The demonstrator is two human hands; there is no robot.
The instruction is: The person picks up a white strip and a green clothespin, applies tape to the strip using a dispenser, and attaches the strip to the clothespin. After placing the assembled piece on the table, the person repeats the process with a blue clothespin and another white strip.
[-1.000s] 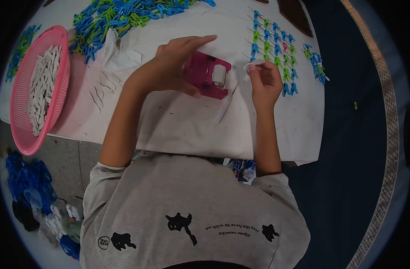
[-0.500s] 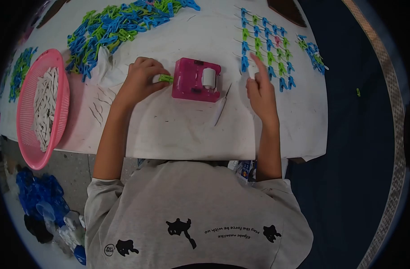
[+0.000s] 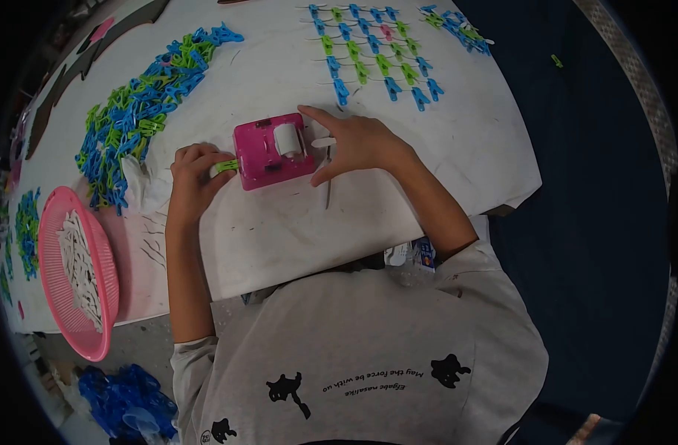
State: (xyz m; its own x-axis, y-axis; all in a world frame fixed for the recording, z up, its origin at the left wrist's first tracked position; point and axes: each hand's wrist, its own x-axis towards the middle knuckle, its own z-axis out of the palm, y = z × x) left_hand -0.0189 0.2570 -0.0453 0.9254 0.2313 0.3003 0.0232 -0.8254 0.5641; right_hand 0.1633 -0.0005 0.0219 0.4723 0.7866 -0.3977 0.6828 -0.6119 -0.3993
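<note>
My left hand [image 3: 195, 178] is pinched on a green plastic clothespin [image 3: 227, 165], whose far end meets the left side of a pink device [image 3: 272, 170]. A white roll [image 3: 287, 139] sits in the device's top. Spread open, my right hand [image 3: 361, 147] stands at the device's right side, index finger by its upper corner and thumb by its lower one. Something white covers or lies along a finger [image 3: 323, 142] between them. A thin pen-like tool [image 3: 328, 194] lies on the table, partly behind the right hand.
Blue and green clothespins [image 3: 135, 111] are heaped at left. Rows of clothespins on thin cords [image 3: 372, 52] lie at the back, beside a smaller pile [image 3: 461, 31]. A pink basket [image 3: 110, 274] of white strips sits at the table's left edge. A green clothespin [image 3: 556, 61] lies off the table's right side.
My right hand has moved from beside the clothespin rows to the pink device, fingers spreading. My left hand keeps its pinch on the green clothespin. The camera view has turned.
</note>
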